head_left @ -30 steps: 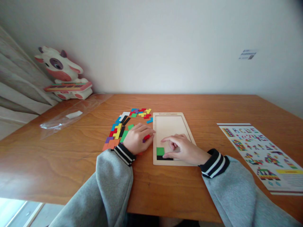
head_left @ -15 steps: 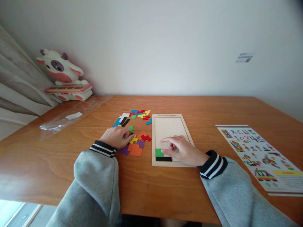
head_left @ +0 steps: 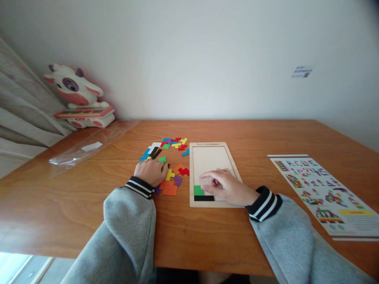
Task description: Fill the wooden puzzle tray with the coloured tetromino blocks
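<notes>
My left hand [head_left: 150, 172] rests over the left side of the loose puzzle pieces, its fingers bent together and pointing down. A dark bit shows at its fingertips, but what they grip, if anything, is hidden. Just beyond them lies a green piece [head_left: 162, 159]; nearby are a yellow piece [head_left: 170, 174] and orange pieces [head_left: 169, 188]. My right hand [head_left: 223, 184] lies over the wooden puzzle tray [head_left: 192, 169], index finger stretched out and thumb apart. The thumb tip is beside a green piece [head_left: 198, 190] in the tray's lower left corner, above a black strip [head_left: 203, 198].
A printed pattern sheet [head_left: 322, 193] lies on the right of the wooden table [head_left: 177, 236]. At the back left, a toy cow with a keyboard [head_left: 84, 112] stands by the curtain, near a clear plastic bag [head_left: 71, 157]. More coloured pieces [head_left: 176, 142] lie left of the tray.
My left hand has moved right over the pieces, and its fingers have drawn closer together. My right hand stays in the same place over the tray.
</notes>
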### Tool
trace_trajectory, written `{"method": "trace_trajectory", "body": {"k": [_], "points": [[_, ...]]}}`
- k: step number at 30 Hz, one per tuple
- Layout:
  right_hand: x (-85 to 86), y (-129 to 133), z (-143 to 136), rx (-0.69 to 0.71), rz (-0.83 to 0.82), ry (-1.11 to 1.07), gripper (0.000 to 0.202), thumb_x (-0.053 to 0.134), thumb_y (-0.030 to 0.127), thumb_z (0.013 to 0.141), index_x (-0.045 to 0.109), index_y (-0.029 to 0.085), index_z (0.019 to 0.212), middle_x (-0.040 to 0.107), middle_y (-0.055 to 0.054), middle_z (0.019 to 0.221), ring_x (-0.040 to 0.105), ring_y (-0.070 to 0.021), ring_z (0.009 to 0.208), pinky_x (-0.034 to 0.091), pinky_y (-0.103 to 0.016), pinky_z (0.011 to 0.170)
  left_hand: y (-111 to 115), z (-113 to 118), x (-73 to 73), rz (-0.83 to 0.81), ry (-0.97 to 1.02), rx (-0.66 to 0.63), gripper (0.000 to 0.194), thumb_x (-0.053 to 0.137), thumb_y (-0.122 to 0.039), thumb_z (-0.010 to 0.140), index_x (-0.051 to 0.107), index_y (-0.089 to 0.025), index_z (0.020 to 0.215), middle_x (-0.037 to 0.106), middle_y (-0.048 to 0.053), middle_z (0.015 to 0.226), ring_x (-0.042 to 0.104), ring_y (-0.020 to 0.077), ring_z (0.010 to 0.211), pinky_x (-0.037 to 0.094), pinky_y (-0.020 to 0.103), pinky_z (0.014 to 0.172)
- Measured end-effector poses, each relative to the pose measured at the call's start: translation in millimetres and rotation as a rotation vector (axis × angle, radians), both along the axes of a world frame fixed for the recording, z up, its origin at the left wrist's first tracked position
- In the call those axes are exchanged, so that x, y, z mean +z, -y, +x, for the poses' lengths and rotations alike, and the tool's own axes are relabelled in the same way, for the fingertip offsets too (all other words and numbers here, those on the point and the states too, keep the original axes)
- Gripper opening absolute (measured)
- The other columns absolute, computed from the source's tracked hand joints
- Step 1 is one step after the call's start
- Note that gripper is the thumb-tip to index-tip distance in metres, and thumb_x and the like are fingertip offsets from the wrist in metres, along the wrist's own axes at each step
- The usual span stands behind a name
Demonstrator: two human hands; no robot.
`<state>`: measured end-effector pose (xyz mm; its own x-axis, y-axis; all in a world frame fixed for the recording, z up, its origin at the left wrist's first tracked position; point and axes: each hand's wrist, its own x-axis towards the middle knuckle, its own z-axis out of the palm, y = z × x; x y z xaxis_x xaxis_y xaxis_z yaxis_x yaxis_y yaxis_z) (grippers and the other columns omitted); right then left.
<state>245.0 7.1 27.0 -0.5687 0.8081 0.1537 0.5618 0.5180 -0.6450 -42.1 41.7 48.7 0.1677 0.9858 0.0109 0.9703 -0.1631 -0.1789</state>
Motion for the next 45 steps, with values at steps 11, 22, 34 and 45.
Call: {"method": "trace_trajectory", "body": {"k": [11,22,34,45], "points": [[-2.1,-1.6,-0.8,-0.002,0.028,-0.032,0.034,0.060,0.050,0.095,0.073,0.020,0.105,0.069,0.000,0.074,0.060,-0.0145,0.071,0.041,-0.033,0.080,0.1,-0.3,0.5,-0.044,-0.005,0.082,0.053,0.030,-0.050,0.100,0.072,-0.018,0.095,0.072,0.015,0.105,0.071,0.0332,0.096,0.054,0.041,0.078],[-0.5,-2.3,-1.4,0.017,0.017,-0.066,0.034,0.058,0.047,0.096,0.074,0.018,0.102,0.066,0.000,0.070,0.056,-0.0127,0.064,0.041,-0.029,0.072,-7.4,-9.8,0.3,-0.135,-0.008,0.012,0.045,0.027,-0.033,0.102,0.069,-0.016,0.100,0.073,0.013,0.109,0.070,0.0290,0.103,0.053,0.038,0.087],[-3.2,-3.7,-1.6,-0.057,-0.037,-0.133,0.034,0.058,0.047,0.095,0.074,0.017,0.100,0.072,-0.005,0.080,0.060,-0.0150,0.072,0.046,-0.029,0.071,-3.4,2.8,-7.1,0.274,0.284,-0.267,0.047,0.027,-0.038,0.106,0.059,-0.018,0.078,0.067,0.007,0.077,0.066,0.0190,0.072,0.044,0.027,0.062],[7.8,7.9,-11.9,-0.001,-0.239,-0.386,0.036,0.067,0.052,0.088,0.072,0.018,0.097,0.072,-0.003,0.083,0.064,-0.0154,0.076,0.050,-0.027,0.071,26.6,50.4,-15.2,0.311,0.560,-0.880,0.046,0.030,-0.035,0.108,0.055,-0.018,0.074,0.060,0.001,0.061,0.054,0.0132,0.055,0.037,0.026,0.055]]}}
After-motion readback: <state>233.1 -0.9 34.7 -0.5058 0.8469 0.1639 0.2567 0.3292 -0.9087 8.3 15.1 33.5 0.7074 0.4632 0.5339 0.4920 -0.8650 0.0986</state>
